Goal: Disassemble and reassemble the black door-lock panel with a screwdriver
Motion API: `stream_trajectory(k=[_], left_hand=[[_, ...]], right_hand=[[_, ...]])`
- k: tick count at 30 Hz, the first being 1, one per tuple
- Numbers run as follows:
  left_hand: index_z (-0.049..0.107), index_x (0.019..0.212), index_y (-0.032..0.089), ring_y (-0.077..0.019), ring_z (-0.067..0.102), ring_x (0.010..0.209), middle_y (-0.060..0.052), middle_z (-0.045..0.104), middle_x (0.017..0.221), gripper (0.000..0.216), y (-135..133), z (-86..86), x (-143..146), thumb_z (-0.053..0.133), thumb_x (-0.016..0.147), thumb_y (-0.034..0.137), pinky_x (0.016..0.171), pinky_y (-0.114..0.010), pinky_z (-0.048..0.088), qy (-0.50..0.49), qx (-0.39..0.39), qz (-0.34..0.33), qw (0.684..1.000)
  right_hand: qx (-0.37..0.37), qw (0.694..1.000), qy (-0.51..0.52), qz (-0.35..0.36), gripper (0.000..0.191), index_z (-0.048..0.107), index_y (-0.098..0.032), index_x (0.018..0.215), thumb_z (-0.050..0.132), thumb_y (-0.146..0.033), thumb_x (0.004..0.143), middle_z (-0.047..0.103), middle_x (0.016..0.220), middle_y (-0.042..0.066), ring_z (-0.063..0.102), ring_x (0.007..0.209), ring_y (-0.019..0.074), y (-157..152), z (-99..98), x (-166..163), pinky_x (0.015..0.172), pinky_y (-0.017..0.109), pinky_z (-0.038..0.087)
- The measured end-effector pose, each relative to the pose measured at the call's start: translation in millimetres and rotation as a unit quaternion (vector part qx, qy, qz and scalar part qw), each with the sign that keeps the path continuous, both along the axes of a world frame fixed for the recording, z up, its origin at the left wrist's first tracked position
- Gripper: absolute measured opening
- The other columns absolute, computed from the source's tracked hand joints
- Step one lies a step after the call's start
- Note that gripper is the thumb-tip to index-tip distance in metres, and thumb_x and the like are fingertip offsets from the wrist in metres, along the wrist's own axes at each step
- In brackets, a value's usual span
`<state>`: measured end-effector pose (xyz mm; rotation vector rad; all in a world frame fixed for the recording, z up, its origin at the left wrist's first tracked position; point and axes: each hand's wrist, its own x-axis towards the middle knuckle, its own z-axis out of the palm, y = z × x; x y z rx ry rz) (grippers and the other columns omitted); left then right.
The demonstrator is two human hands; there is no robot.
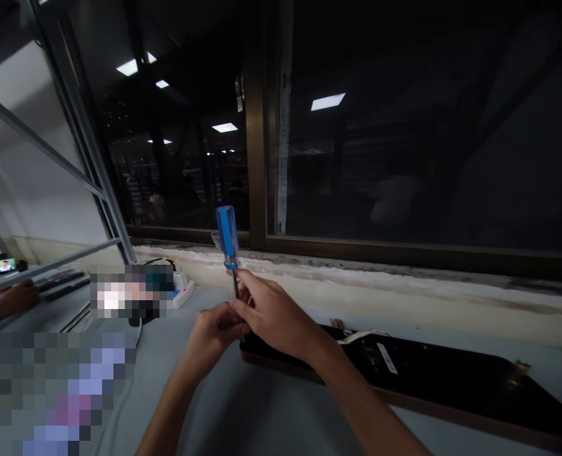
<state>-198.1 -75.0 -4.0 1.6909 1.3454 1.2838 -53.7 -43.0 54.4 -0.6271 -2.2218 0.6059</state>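
Observation:
A screwdriver (227, 237) with a clear blue handle stands nearly upright, handle at the top, its thin metal shaft running down between both hands. My right hand (274, 310) is closed, with its fingers on the shaft below the handle. Lower and to the left, my left hand (219, 328) is closed in a pinch close to the shaft; what its fingertips hold is hidden. Beneath the hands is the left end of a long black panel (433, 367) with a brown edge, a white label and a pale cable on top. The screwdriver's tip is hidden behind my fingers.
The panel lies on a grey-blue tabletop (167, 354) along a rough window sill (385, 297). A brass fitting (518, 372) stands on its right part. A white power strip (184, 294), cables and a metal frame (114, 221) are at left. Another person's hand (22, 296) rests farther left.

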Motion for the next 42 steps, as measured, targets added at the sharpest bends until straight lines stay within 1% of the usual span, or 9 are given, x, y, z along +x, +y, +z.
stream_trajectory(k=[5, 11, 15, 19, 22, 25, 32, 37, 42], left_hand=[[0.055, 0.069, 0.015, -0.0117, 0.049, 0.057, 0.003, 0.055, 0.060, 0.015, 4.6, -6.9, -0.2, 0.063, 0.066, 0.028, 0.054, -0.021, 0.039, 0.029, 0.039, 0.036, 0.998], [0.060, 0.072, 0.016, -0.0131, 0.053, 0.068, 0.001, 0.060, 0.069, 0.010, -4.1, 5.5, -0.2, 0.053, 0.075, 0.023, 0.063, -0.022, 0.040, 0.089, -0.015, -0.071, 0.993], [0.058, 0.067, 0.015, -0.0112, 0.049, 0.059, 0.003, 0.057, 0.061, 0.008, -1.4, -1.2, 0.9, 0.058, 0.071, 0.022, 0.057, -0.021, 0.037, 0.110, -0.003, 0.006, 0.994], [0.056, 0.067, 0.015, -0.0106, 0.046, 0.056, 0.004, 0.054, 0.058, 0.015, 3.7, -9.9, 3.0, 0.063, 0.068, 0.028, 0.054, -0.021, 0.036, 0.139, 0.026, 0.061, 0.988], [0.056, 0.065, 0.016, -0.0110, 0.048, 0.059, 0.003, 0.056, 0.060, 0.014, 1.2, -6.1, 2.9, 0.060, 0.071, 0.028, 0.058, -0.021, 0.037, 0.170, 0.021, 0.030, 0.985], [0.060, 0.067, 0.017, -0.0119, 0.052, 0.064, 0.002, 0.060, 0.065, 0.010, -4.1, 0.0, 1.6, 0.055, 0.074, 0.023, 0.063, -0.021, 0.038, 0.184, -0.005, -0.022, 0.983], [0.058, 0.061, 0.015, -0.0113, 0.048, 0.056, 0.002, 0.056, 0.057, 0.014, 0.8, -11.2, 2.7, 0.062, 0.069, 0.026, 0.057, -0.022, 0.037, 0.188, 0.017, 0.061, 0.980], [0.059, 0.070, 0.015, -0.0122, 0.051, 0.059, 0.000, 0.059, 0.064, 0.020, 1.7, -9.6, 2.6, 0.053, 0.077, 0.033, 0.057, -0.022, 0.038, 0.167, 0.016, 0.015, 0.986], [0.061, 0.080, 0.015, -0.0140, 0.054, 0.067, -0.003, 0.062, 0.073, 0.035, -0.4, -3.1, -4.6, 0.034, 0.086, 0.037, 0.061, -0.024, 0.042, 0.069, 0.017, 0.017, 0.997]], right_hand=[[0.013, 0.999, 0.002, -0.042, 0.011, 0.050, -0.019, 0.075, 0.049, -0.009, 0.073, 0.053, 0.068, -0.002, 0.048, 0.065, 0.0132, -2.2, -0.3, -10.0, 0.061, 0.025, 0.035], [-0.046, 0.999, -0.009, 0.014, 0.015, 0.052, -0.019, 0.084, 0.042, -0.011, 0.079, 0.061, 0.078, 0.002, 0.055, 0.075, 0.0155, 3.3, 0.3, 3.2, 0.068, 0.028, 0.039], [-0.073, 0.997, -0.002, 0.025, 0.020, 0.051, -0.020, 0.098, 0.044, -0.016, 0.079, 0.060, 0.079, 0.001, 0.055, 0.072, 0.0140, 2.8, -0.5, 7.4, 0.065, 0.027, 0.040], [-0.054, 0.997, -0.001, -0.047, 0.011, 0.055, -0.019, 0.085, 0.053, -0.017, 0.074, 0.057, 0.066, -0.002, 0.052, 0.062, 0.0133, 1.5, 1.4, 2.8, 0.058, 0.025, 0.038], [-0.039, 0.997, -0.008, -0.072, 0.005, 0.054, -0.018, 0.075, 0.052, -0.014, 0.074, 0.057, 0.064, -0.001, 0.052, 0.063, 0.0139, 1.8, 2.6, 2.9, 0.059, 0.026, 0.037], [-0.045, 0.998, -0.004, -0.033, 0.007, 0.051, -0.019, 0.075, 0.047, -0.014, 0.077, 0.059, 0.069, 0.000, 0.053, 0.066, 0.0140, 2.2, 1.8, 7.3, 0.060, 0.026, 0.038], [-0.056, 0.998, 0.003, -0.042, 0.027, 0.054, -0.017, 0.104, 0.050, -0.019, 0.077, 0.061, 0.075, 0.002, 0.056, 0.071, 0.0162, -0.3, -1.1, 3.9, 0.066, 0.029, 0.041], [-0.031, 0.994, -0.001, -0.105, 0.016, 0.057, -0.016, 0.090, 0.052, -0.016, 0.075, 0.061, 0.068, 0.002, 0.056, 0.066, 0.0165, -0.2, 0.1, 1.7, 0.063, 0.029, 0.039], [-0.044, 0.997, -0.002, -0.065, 0.010, 0.054, -0.018, 0.083, 0.047, -0.014, 0.077, 0.063, 0.075, 0.003, 0.055, 0.072, 0.0163, 1.2, -0.1, 7.8, 0.066, 0.029, 0.040]])
